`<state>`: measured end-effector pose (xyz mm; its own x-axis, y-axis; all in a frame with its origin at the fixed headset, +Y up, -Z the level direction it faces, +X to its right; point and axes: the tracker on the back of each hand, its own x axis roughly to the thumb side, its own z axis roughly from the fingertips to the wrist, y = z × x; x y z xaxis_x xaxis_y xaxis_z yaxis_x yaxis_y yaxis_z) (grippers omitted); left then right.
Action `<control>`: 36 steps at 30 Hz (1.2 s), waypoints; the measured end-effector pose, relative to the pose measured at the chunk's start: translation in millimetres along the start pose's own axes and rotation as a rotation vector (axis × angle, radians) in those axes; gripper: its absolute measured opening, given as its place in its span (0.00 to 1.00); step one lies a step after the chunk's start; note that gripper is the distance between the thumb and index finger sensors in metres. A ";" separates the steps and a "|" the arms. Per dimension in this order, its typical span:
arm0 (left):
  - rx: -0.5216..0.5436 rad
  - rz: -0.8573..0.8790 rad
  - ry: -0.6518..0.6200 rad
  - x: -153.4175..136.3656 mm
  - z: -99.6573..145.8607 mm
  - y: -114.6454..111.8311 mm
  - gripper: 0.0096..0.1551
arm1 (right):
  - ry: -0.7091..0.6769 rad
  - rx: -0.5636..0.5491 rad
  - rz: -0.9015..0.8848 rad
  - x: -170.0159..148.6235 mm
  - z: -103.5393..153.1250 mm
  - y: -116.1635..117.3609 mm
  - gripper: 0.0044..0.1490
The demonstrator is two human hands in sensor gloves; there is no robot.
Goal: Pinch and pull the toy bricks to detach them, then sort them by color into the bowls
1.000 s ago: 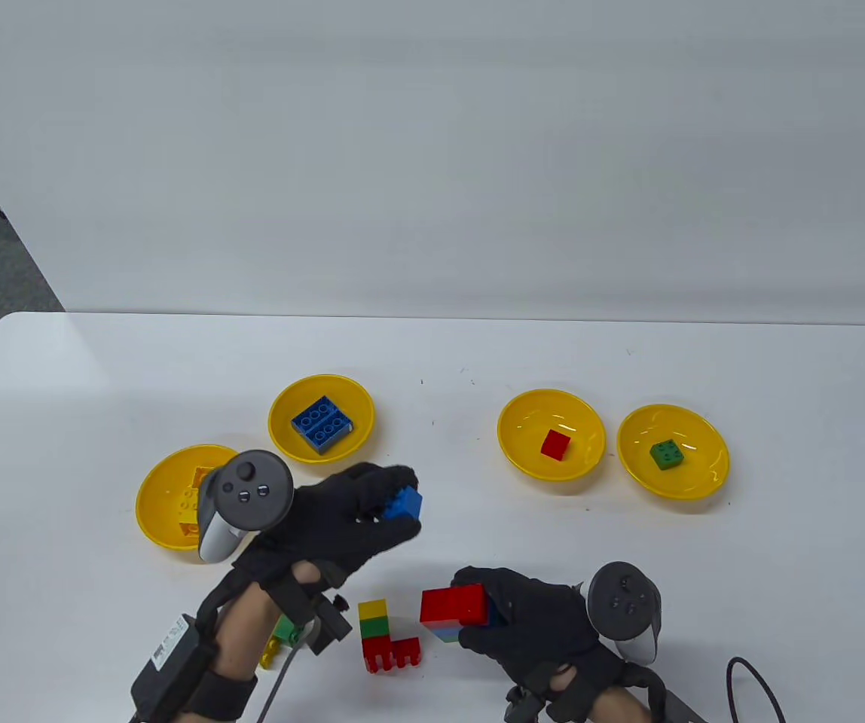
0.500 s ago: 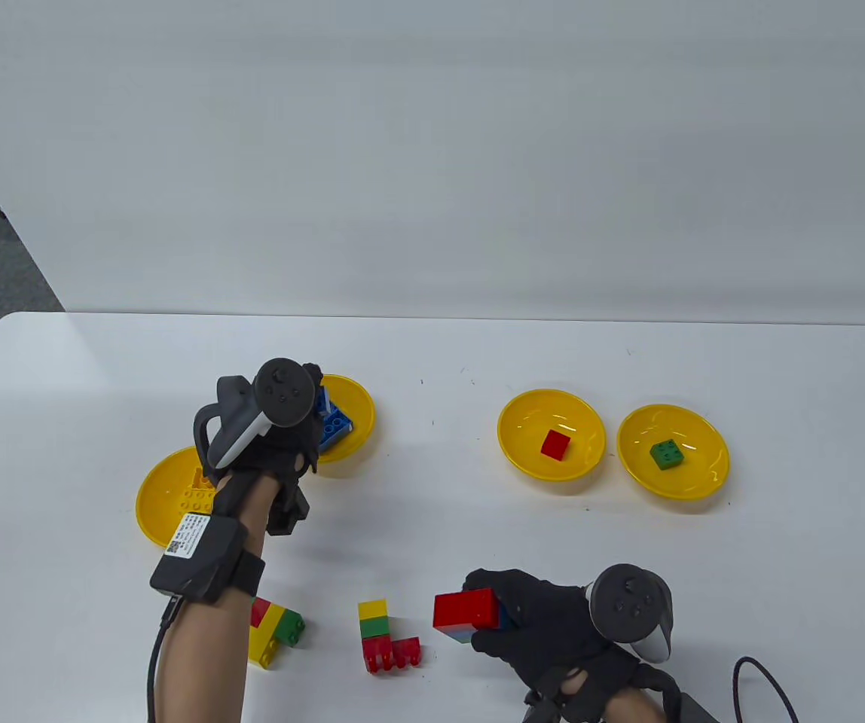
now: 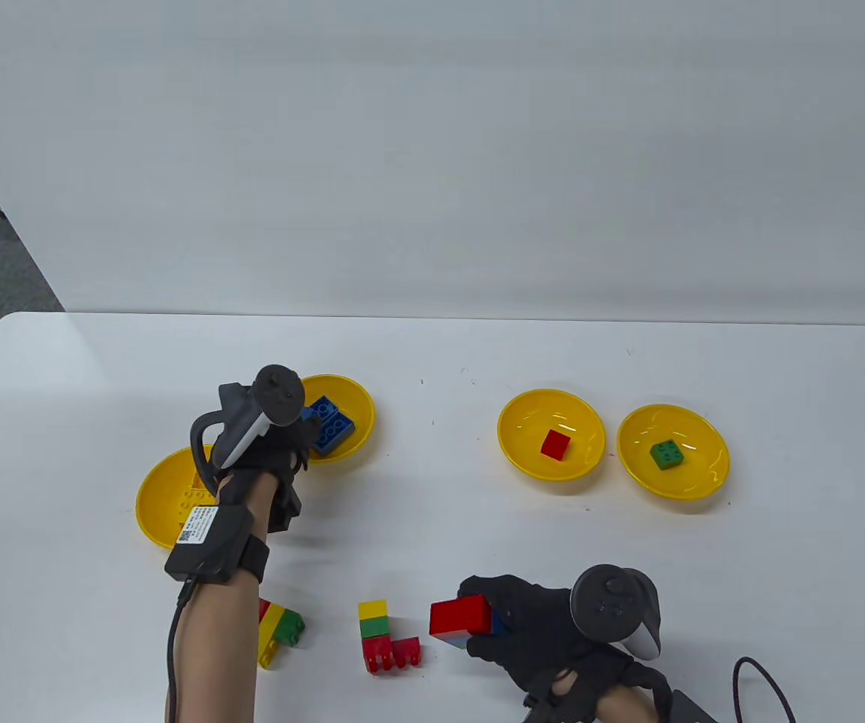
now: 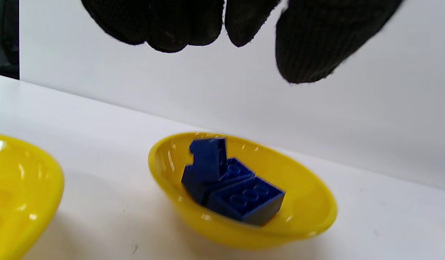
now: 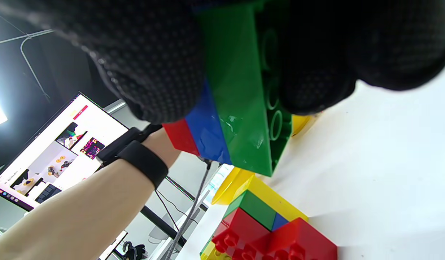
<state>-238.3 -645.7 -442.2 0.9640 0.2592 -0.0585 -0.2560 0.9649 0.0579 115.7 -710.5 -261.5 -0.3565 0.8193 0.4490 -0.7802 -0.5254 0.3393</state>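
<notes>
My left hand (image 3: pixel 293 433) hovers over the bowl with blue bricks (image 3: pixel 361 410). In the left wrist view its fingers (image 4: pixel 309 43) hang straight above that bowl (image 4: pixel 309 220) and hold nothing. A small blue brick (image 4: pixel 208 159) leans tilted on the larger blue brick (image 4: pixel 244 196) inside. Near the front edge, my right hand (image 3: pixel 496 625) grips a stack of red, blue and green bricks (image 3: pixel 461 616), seen close up in the right wrist view (image 5: pixel 240 108).
A bowl with a yellow brick (image 3: pixel 157 501) sits left of the blue one. At the right, one bowl (image 3: pixel 523 452) holds a red brick (image 3: pixel 555 444), another (image 3: pixel 707 471) a green brick (image 3: pixel 666 454). Two mixed brick clusters (image 3: pixel 383 639) (image 3: pixel 282 629) lie at the front. A black cable (image 3: pixel 756 678) curls at the lower right.
My left hand carried the small blue brick from the table's middle to the blue bowl and let it go; its fingers now hang free. The right hand with its stack shifted slightly.
</notes>
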 end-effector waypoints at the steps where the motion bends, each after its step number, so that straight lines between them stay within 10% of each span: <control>1: 0.033 0.035 -0.024 1.2 8.0 11.8 0.43 | 0.001 -0.002 -0.014 0.2 -0.1 0.3 0.42; 12: 0.276 0.585 -0.435 33.7 140.4 82.4 0.40 | -0.024 -0.152 -0.396 3.9 0.8 -8.4 0.42; 26: -0.185 0.940 -0.584 57.7 197.4 -29.4 0.53 | -0.079 -0.186 -0.605 5.8 -1.8 -2.1 0.42; 36: -0.205 0.887 -0.563 61.5 198.0 -45.3 0.42 | -0.051 -0.145 -0.632 1.9 -4.7 16.6 0.42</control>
<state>-153.3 -681.6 -251.1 0.3087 0.8660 0.3933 -0.8381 0.4432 -0.3181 99.7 -716.6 -258.9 0.2161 0.9465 0.2396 -0.8943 0.0935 0.4375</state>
